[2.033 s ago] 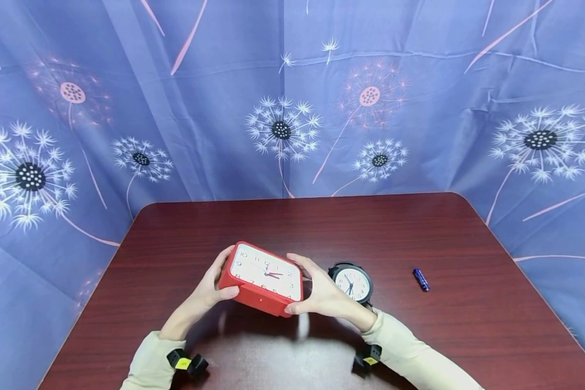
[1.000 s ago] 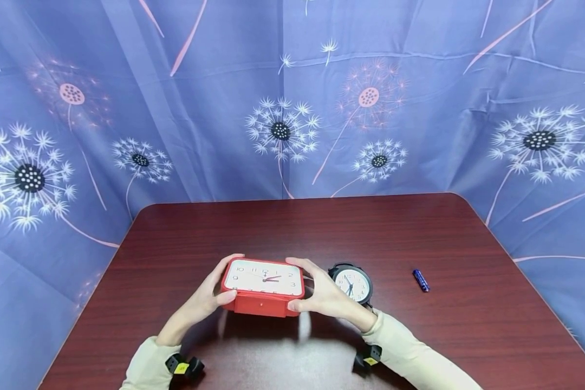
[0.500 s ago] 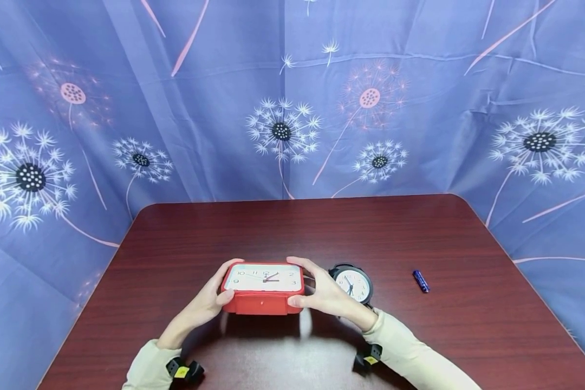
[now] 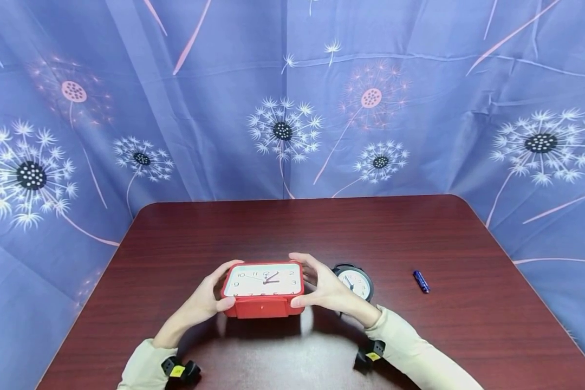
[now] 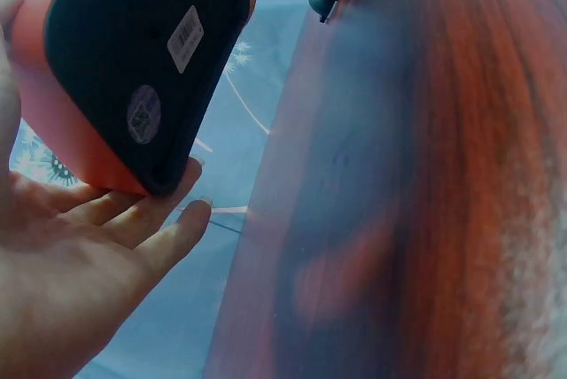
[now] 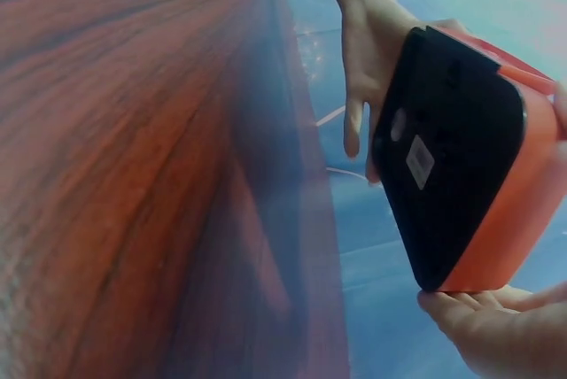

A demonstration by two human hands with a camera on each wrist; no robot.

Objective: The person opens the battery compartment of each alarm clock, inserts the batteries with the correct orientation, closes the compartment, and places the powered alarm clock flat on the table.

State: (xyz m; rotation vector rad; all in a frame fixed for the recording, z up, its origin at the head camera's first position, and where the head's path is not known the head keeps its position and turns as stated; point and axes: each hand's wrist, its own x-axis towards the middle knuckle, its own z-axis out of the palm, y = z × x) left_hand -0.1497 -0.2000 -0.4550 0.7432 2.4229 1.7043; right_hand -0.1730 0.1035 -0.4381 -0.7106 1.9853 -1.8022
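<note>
Left hand (image 4: 202, 297) and right hand (image 4: 325, 290) are clamping red clock (image 4: 263, 290) by its ends above table (image 4: 292, 227), left of black clock (image 4: 358, 283). Dial (image 4: 251, 280) is showing 9, 10, 11, 2, 3. Only wrist views are showing black back (image 5: 146, 56): barcode sticker (image 5: 186, 40), round sticker (image 5: 143, 114), print illegible.

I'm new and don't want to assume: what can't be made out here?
Head view: black clock, lower left hidden by the right hand.
Head view: blue battery, print too small.
Head view: right sleeve, cut off by the bottom edge.
Left wrist view: label on red clock, text blurred.
</note>
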